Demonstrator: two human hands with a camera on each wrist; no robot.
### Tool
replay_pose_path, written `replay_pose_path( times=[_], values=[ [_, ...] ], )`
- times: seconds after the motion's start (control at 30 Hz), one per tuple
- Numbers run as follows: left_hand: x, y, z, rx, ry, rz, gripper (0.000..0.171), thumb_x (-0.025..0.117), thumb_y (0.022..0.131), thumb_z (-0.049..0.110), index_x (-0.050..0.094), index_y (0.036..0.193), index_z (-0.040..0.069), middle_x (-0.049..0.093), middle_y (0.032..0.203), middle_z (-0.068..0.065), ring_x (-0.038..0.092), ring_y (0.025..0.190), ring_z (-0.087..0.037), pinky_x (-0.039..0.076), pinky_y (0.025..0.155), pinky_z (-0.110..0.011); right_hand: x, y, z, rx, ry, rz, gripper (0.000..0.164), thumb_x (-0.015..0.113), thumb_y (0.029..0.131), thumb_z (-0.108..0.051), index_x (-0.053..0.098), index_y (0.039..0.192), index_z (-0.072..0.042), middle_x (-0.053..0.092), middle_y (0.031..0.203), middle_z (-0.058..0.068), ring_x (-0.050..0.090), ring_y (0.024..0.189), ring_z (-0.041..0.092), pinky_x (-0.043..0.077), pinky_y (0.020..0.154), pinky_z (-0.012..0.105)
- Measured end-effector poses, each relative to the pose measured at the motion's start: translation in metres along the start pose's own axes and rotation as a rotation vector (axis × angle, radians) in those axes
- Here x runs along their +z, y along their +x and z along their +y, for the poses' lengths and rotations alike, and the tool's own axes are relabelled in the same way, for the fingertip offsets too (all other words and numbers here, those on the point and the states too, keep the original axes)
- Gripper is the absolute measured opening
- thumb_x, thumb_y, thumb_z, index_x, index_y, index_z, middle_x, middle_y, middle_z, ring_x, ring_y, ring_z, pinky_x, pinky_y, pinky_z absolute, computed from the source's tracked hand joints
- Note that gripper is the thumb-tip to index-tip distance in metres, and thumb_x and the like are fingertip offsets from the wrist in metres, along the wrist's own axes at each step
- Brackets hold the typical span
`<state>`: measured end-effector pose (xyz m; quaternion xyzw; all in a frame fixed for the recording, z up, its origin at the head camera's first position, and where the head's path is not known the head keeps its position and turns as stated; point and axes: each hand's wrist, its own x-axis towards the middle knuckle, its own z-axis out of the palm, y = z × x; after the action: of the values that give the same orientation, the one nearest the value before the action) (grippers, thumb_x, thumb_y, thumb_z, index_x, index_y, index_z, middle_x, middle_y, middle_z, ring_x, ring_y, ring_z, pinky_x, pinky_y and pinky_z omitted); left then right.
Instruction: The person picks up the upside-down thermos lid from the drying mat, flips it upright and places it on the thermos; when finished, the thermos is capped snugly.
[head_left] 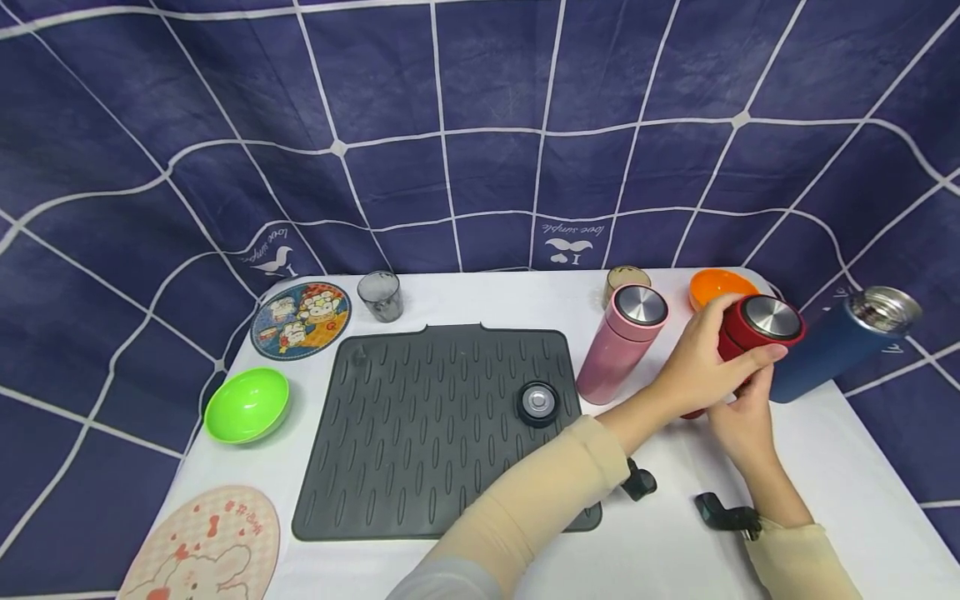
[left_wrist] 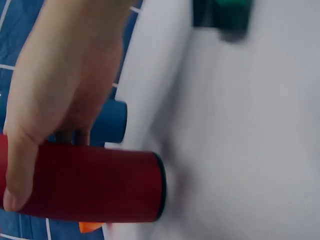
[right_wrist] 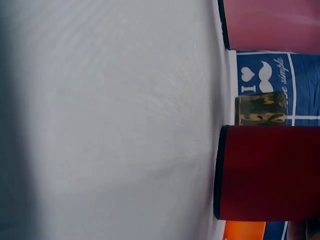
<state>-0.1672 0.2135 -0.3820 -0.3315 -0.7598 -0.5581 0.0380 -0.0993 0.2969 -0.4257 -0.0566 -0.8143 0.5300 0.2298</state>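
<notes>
My left hand [head_left: 697, 354] grips the top of a red thermos [left_wrist: 95, 185] around its silver-topped lid [head_left: 771, 317], thumb across the near side. Lower down, my right hand [head_left: 746, 417] holds the body from the right. The left wrist view shows the right hand's thumb [left_wrist: 21, 175] wrapped over the red body. To the right stands a blue thermos [head_left: 825, 350], its metal mouth uncovered. A pink thermos [head_left: 617, 350] with its lid on stands to the left. In the right wrist view the red thermos's dark base edge faces the white table.
A dark grey mat [head_left: 442, 433] bears a round black lid [head_left: 537, 404]. Behind are an orange bowl [head_left: 720, 287], an amber glass [head_left: 625, 277] and a grey glass [head_left: 381, 296]. A green bowl [head_left: 247, 406] and two round placemats, one patterned [head_left: 302, 321], one pink [head_left: 206, 542], lie left.
</notes>
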Motion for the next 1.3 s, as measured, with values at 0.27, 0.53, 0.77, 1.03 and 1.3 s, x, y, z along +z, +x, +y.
replay_pose_path(
  times=[0.27,0.53,0.77,1.03,1.3],
  values=[
    [-0.004,0.002,0.001,0.038,0.065,-0.039,0.069,0.068,0.086,0.034,0.032,0.141,0.017,0.048,0.131,0.006,0.044,0.12,0.0,0.032,0.099,-0.006,0.0,-0.001,-0.002,-0.016,-0.023,0.009,0.068,0.059,0.08,0.007,0.03,0.138,-0.012,0.048,0.114,-0.02,0.049,0.105,-0.007,0.038,0.085,0.004],
    [0.002,0.002,0.017,-0.123,0.037,0.092,0.072,0.08,0.071,0.044,0.039,0.127,0.023,0.048,0.115,0.018,0.046,0.106,0.008,0.037,0.084,-0.002,0.0,0.0,-0.003,0.045,-0.067,0.02,0.073,0.063,0.08,0.003,0.025,0.139,-0.016,0.045,0.111,-0.024,0.045,0.103,-0.007,0.034,0.083,0.005],
    [-0.013,0.004,0.014,-0.065,0.085,-0.082,0.066,0.07,0.083,0.042,0.037,0.138,0.027,0.051,0.121,0.016,0.044,0.111,0.005,0.035,0.088,-0.003,-0.006,0.003,0.0,-0.052,-0.047,-0.047,0.073,0.065,0.077,0.008,0.031,0.138,-0.011,0.046,0.115,-0.022,0.05,0.101,-0.007,0.038,0.085,0.001],
    [0.001,0.003,0.03,-0.26,0.375,0.175,0.072,0.074,0.059,0.069,0.044,0.112,0.03,0.049,0.1,0.021,0.046,0.091,0.002,0.035,0.07,-0.009,0.0,0.01,0.019,-0.055,-0.155,-0.018,0.077,0.07,0.073,0.003,0.034,0.139,-0.012,0.048,0.119,-0.015,0.042,0.11,-0.008,0.03,0.09,0.006],
    [-0.003,0.01,0.022,-0.259,0.237,0.075,0.06,0.083,0.059,0.054,0.054,0.108,0.034,0.055,0.089,0.026,0.049,0.083,0.008,0.036,0.071,-0.004,0.0,0.014,0.025,-0.007,-0.18,-0.011,0.067,0.075,0.074,-0.006,0.043,0.131,-0.014,0.048,0.108,-0.024,0.047,0.098,-0.007,0.035,0.08,0.007]
  ],
)
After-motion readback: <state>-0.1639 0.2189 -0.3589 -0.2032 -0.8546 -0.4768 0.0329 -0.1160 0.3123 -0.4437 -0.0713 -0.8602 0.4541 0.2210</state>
